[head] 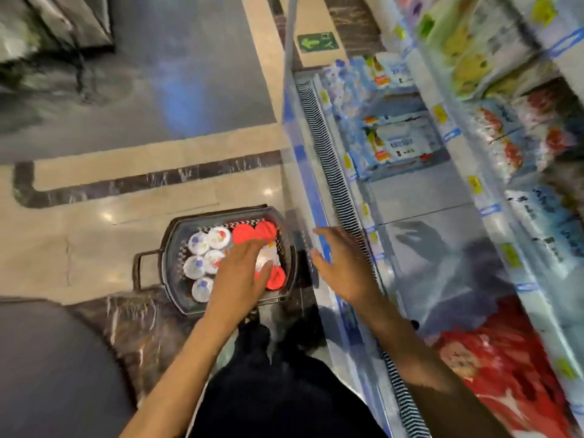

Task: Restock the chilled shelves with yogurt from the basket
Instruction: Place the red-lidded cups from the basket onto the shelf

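A dark plastic basket (172,245) sits on the floor beside the chiller, holding several yogurt cups: white-lidded ones (202,257) on its left, red-lidded ones (251,232) on its right. My left hand (240,276) is spread over the cups in the basket's right half, fingers apart, gripping nothing that shows. To the right of the basket my right hand (341,263) hovers empty above the chiller's front edge, fingers open. The bottom chilled shelf (420,197) has a bare grey patch. The picture is motion-blurred.
A ribbed vent grille (328,159) runs along the chiller front. Blue-and-white packs (395,143) fill the shelf further away, red packs (505,358) the near end. Upper shelves with price tags (474,184) overhang at right. Marble floor lies to the left.
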